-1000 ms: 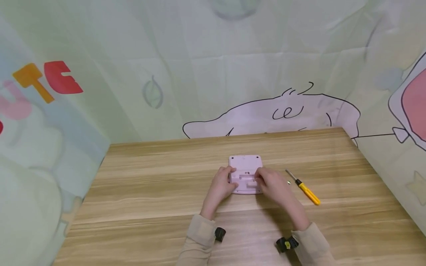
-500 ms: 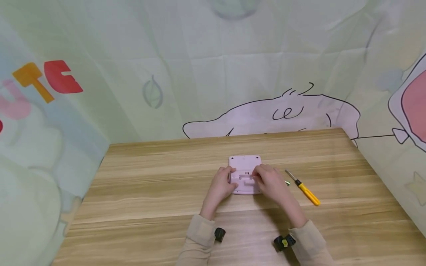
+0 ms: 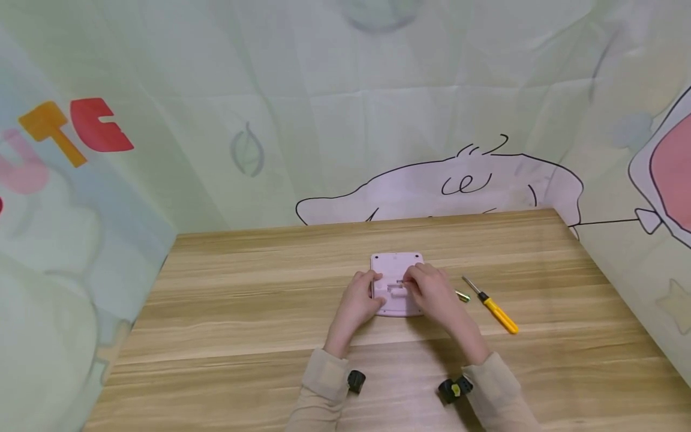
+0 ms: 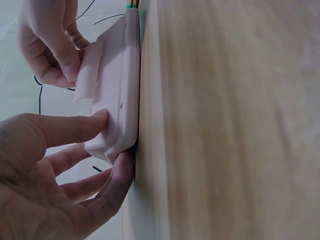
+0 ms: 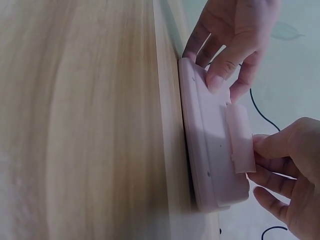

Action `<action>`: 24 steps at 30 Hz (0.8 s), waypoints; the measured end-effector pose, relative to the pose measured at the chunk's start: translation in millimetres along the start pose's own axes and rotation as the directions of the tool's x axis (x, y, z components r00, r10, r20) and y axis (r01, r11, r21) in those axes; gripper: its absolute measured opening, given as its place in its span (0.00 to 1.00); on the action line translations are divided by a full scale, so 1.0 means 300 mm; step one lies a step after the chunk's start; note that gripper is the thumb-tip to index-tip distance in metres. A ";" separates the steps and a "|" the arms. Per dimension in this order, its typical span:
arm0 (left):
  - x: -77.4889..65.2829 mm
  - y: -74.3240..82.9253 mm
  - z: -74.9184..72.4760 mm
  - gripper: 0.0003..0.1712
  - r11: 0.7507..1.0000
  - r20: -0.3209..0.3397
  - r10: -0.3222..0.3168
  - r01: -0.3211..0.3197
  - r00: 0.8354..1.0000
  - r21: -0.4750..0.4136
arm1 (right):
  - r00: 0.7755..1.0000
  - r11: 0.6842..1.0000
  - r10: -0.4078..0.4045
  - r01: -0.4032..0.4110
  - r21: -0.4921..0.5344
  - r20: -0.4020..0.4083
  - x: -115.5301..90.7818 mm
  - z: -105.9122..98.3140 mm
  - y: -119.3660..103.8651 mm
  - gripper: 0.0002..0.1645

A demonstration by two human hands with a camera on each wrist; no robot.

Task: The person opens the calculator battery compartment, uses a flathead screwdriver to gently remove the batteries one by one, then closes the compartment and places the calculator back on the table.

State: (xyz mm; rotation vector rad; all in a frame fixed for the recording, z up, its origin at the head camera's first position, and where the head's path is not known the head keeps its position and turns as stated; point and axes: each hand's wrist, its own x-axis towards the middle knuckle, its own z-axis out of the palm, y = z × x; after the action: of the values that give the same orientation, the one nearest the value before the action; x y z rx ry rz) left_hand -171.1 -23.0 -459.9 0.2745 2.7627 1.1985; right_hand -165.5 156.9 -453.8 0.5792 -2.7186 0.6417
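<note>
A pale pink calculator [image 3: 396, 264] lies back side up on the wooden table, its battery bay showing. My left hand [image 3: 358, 300] grips its left edge, with the thumb [image 4: 95, 127] on the back and fingers along the side. Between thumb and fingers, my right hand [image 3: 434, 294] pinches a small curved pink battery cover [image 5: 241, 137]. The cover stands out over the calculator's back, close above the bay. Just right of that hand lies a green battery [image 3: 462, 296] on the table, partly hidden by the hand.
A screwdriver [image 3: 499, 313] with a yellow handle lies to the right of the battery, its tip pointing away. The table [image 3: 243, 300] ends at the back against a printed cloth [image 3: 302, 120].
My right hand has moved left over the calculator's back with the battery cover, and more of the green battery now shows beside it. The left hand has stayed put.
</note>
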 end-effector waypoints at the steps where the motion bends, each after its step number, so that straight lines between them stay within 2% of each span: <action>1: 0.000 0.001 -0.001 0.28 1.000 0.003 -0.004 0.004 1.000 -0.002 | 1.000 1.000 -0.001 0.001 0.000 -0.002 0.002 0.002 -0.001 0.04; 7: 0.003 0.003 -0.003 0.29 1.000 0.011 -0.016 0.016 1.000 -0.013 | 1.000 1.000 0.000 0.000 -0.016 -0.014 0.014 0.011 -0.008 0.05; 15: 0.004 0.001 -0.003 0.28 1.000 0.012 -0.004 0.004 1.000 -0.007 | 0.999 0.999 0.034 -0.034 -0.028 0.020 0.031 0.015 -0.014 0.03; 24: 0.007 -0.001 0.002 0.28 1.000 0.010 -0.001 0.001 1.000 0.002 | 1.000 0.999 0.026 -0.026 -0.026 0.001 0.038 0.016 -0.011 0.04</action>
State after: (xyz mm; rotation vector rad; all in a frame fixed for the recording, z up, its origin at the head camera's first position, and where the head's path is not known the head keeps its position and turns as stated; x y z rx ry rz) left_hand -173.1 -22.4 -460.6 0.2780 2.7554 1.1909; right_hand -175.0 148.2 -452.6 0.5387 -2.7358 0.6117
